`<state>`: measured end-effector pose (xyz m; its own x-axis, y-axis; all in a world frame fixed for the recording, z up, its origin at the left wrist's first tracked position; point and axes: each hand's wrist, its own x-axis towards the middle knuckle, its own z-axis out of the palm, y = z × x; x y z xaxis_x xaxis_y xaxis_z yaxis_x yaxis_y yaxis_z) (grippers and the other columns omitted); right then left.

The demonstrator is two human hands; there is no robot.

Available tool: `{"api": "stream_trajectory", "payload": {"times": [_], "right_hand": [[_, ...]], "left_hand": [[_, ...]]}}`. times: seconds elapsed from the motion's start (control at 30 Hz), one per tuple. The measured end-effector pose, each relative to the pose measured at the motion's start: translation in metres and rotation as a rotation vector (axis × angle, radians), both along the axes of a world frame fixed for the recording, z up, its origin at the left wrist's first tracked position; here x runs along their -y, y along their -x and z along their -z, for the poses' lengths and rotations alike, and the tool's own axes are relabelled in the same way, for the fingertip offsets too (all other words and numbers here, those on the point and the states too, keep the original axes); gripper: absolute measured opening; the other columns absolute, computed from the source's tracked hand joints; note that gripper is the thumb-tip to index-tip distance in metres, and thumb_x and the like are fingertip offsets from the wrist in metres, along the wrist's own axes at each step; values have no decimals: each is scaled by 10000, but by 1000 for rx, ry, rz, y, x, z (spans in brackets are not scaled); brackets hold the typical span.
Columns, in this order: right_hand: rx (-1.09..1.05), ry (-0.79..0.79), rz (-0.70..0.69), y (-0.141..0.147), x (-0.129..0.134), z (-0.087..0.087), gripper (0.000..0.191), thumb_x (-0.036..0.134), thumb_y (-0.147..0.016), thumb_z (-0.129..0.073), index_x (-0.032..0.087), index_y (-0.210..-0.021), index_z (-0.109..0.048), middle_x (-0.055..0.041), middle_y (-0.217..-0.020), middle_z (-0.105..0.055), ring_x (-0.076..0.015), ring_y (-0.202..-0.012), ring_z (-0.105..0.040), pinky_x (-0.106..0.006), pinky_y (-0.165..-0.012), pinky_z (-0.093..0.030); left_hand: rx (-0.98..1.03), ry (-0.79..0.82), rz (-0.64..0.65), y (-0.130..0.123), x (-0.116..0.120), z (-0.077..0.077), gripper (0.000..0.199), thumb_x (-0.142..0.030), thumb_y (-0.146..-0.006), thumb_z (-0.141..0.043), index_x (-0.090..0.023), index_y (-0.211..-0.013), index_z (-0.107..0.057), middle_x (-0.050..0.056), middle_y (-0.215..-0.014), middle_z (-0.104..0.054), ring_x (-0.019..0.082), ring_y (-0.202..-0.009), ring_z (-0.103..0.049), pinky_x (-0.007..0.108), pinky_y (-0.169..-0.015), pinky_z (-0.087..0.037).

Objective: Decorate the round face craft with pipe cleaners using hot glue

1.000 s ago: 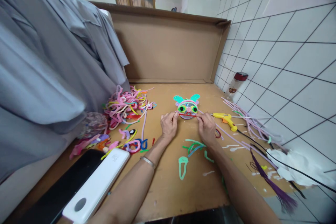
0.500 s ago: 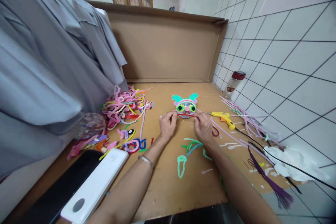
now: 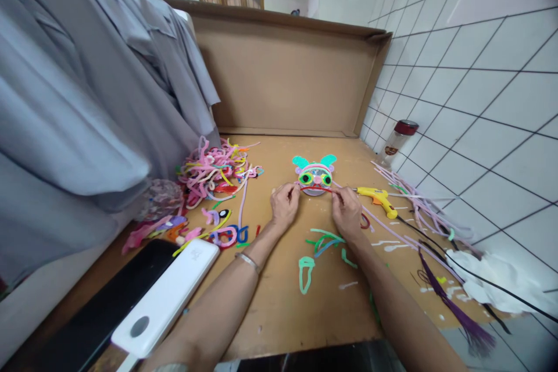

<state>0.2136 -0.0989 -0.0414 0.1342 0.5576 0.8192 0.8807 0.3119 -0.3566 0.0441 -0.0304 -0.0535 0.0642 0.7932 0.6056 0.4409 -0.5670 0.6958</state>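
Observation:
A short red pipe cleaner (image 3: 316,188) is stretched level between my two hands. Its left end is pinched in the fingers of my left hand (image 3: 285,203), its right end in those of my right hand (image 3: 346,207). Just behind it stands a small round craft face (image 3: 314,177) with green ears, yellow-green ringed black eyes and a pink nose; the red strip crosses in front of its lower part. Whether strip and face touch I cannot tell. Nearer to me lie green and blue pipe cleaner pieces (image 3: 322,242) and a pale green loop (image 3: 306,275).
Tangled pink pipe cleaners (image 3: 213,171) lie at the left, near a white power bank (image 3: 168,296) and a black slab (image 3: 113,308). Right are a yellow glue gun (image 3: 378,200) with its cord, a jar (image 3: 396,142), a purple tassel (image 3: 457,308) and white tissue (image 3: 492,279).
The whole view has shifted slightly, so things appear a little farther right. Both hands still hold the red strip, which now bows slightly upward in front of the face.

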Motion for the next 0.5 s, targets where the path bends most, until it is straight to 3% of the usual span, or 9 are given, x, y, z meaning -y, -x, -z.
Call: {"api": "stream_trajectory", "payload": {"times": [0.33,0.5], "right_hand": [[-20,-17,0,2,0,-1,173,193,-921,-454,202,-892,-624,-59,-792,-628,-214,-746,-590,-337,-682,-460],[-32,-31,-7,-2,-7,-13,177,215,-928,-463,198,-897,-637,-77,-824,-656,-219,-776,-610,-343,-712,-473]], "left_hand": [[-53,-81,8,2,-1,0,226,-293,-944,-511,-194,-862,-697,48,-786,-724,166,-761,-645,307,-765,-407],[-109,-165,59,3,-12,-4,180,-258,-934,-554,-200,-940,-724,75,-879,-758,176,-816,-679,320,-797,-436]]}}
